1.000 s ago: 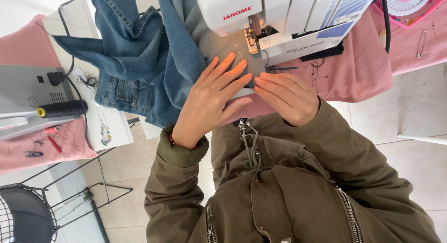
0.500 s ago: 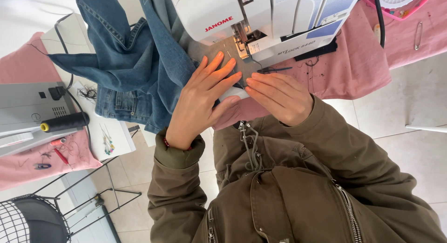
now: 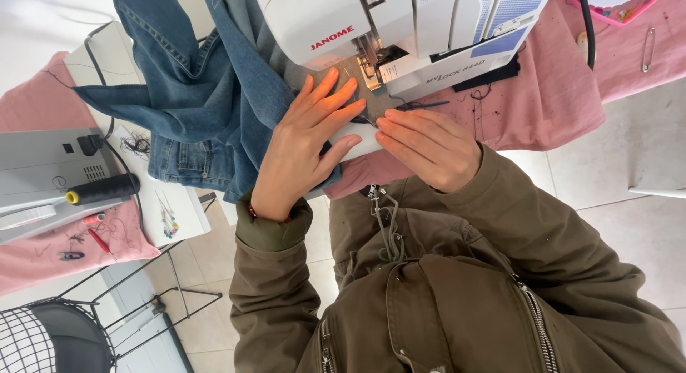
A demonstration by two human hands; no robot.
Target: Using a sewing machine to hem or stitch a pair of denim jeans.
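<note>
Hands (image 3: 371,137) crept machineward over pink cloth (image 3: 543,101), tiled floor (image 3: 629,230) below.

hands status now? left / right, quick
Left hand: open, flat, palm pressing the blue denim beside the white sewing machine.
Right hand: fingers extended, resting on the fabric at the machine; grips nothing.

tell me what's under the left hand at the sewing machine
The left hand lies flat on blue denim jeans spread at the white sewing machine. A bit of white machine bed shows by the fingers; what lies beneath the denim is covered.
</note>
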